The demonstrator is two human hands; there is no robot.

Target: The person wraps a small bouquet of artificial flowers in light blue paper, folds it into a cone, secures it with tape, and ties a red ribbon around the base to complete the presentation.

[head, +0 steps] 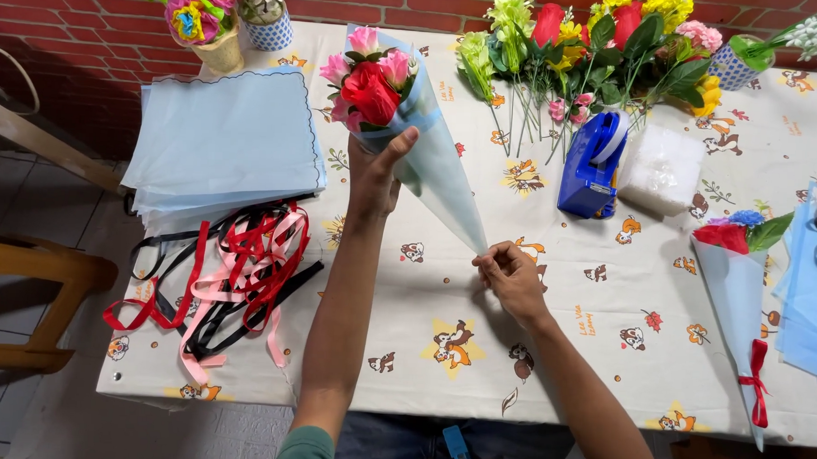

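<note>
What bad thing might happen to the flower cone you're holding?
The left hand grips only the wide top of the blue paper cone, so the wrap might loosen and the red and pink flowers slip out. The right hand pinches just the thin tip, which may crumple or tear. The ribbons lie in a tangled pile, so pulling one could drag others off the table.

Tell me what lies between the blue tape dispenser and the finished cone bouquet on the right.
Head view: a white foam-like block beside the blue tape dispenser, then bare tablecloth up to the finished cone bouquet.

Ribbons (pixel 235 273) left of tape dispenser (pixel 592 163)
</note>
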